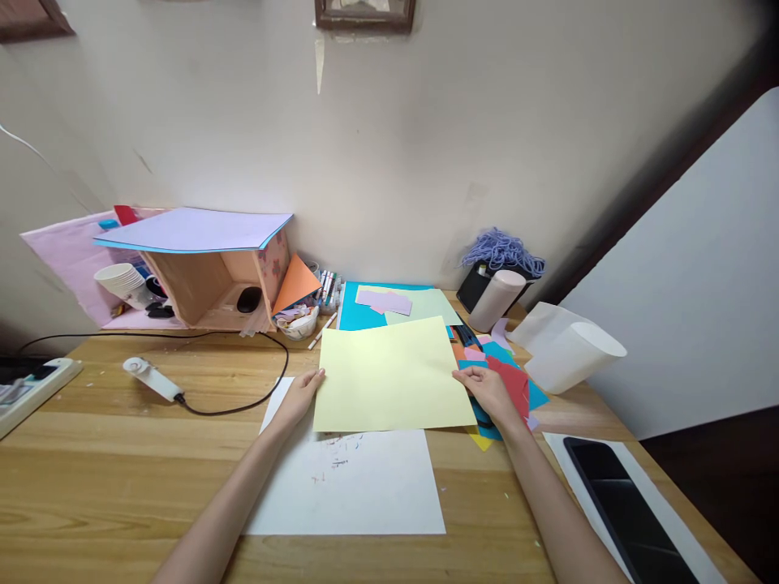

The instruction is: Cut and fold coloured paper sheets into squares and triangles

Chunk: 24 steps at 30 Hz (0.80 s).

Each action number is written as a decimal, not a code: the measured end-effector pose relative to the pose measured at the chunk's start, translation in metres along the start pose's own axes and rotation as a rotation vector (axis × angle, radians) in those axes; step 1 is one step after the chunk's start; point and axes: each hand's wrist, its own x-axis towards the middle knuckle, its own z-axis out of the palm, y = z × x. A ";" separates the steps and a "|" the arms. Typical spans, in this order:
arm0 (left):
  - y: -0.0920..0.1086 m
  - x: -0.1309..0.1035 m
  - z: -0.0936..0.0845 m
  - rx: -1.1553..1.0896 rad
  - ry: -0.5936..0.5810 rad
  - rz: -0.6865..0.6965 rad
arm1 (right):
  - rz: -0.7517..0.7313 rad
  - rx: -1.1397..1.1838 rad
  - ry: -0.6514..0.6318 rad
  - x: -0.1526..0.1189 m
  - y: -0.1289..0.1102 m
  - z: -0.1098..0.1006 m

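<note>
The yellow sheet [389, 381] I hold in my 2 hands looks like smooth, matt paper. Nearer me, the white sheet [359, 495] is matt paper too. My table [109, 487] shows wood grain with a soft sheen. At right, the phone [626, 503] has a glossy, dark face; at left, the white-handled tool [152, 378] looks like smooth plastic.

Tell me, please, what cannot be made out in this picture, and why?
All in the head view:
- Marks on the white sheet: too small to read.
- Its far part: behind the yellow sheet.
- Fingertips under the yellow sheet, left hand and right hand: hidden by it.
- Picture frame: cut by the top edge.
- Black device: cut by the bottom edge.
</note>
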 end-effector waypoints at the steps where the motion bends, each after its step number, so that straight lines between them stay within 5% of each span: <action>1: 0.000 0.000 0.001 0.003 0.003 0.002 | -0.005 0.004 0.004 0.001 0.001 -0.002; 7: 0.002 0.018 0.007 0.010 0.001 0.050 | -0.056 0.021 0.106 0.014 0.007 -0.009; 16: 0.018 0.103 0.019 0.071 0.248 0.078 | -0.120 -0.130 0.150 0.065 0.007 -0.005; 24: 0.022 0.111 0.016 -0.003 0.245 0.025 | -0.170 -0.234 0.164 0.093 0.007 -0.007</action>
